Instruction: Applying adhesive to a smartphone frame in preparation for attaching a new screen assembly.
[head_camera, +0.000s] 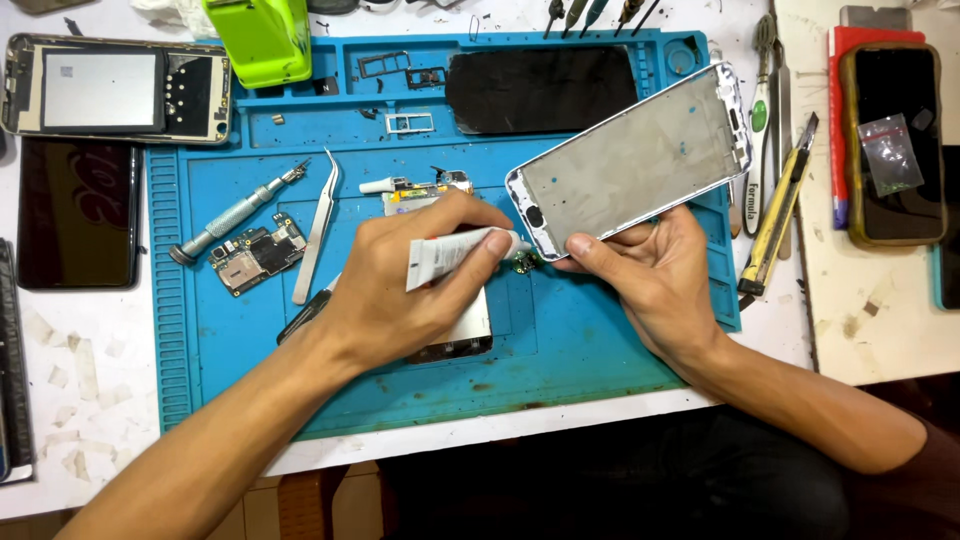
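Over one blue mat (600, 350), left fingers (470, 215) pinch one glue tube (455, 255), right fingers (590, 245) grip one phone frame (630, 165).

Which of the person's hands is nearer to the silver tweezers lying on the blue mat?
The left. The left hand, squeezing a small white tube, sits just right of the silver tweezers. The right hand holds the grey metal phone frame farther right.

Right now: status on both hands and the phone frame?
Left hand squeezing white tube, nozzle at frame's lower corner. Right hand holding phone frame tilted above blue mat. Tweezers, circuit board lie left, apart.
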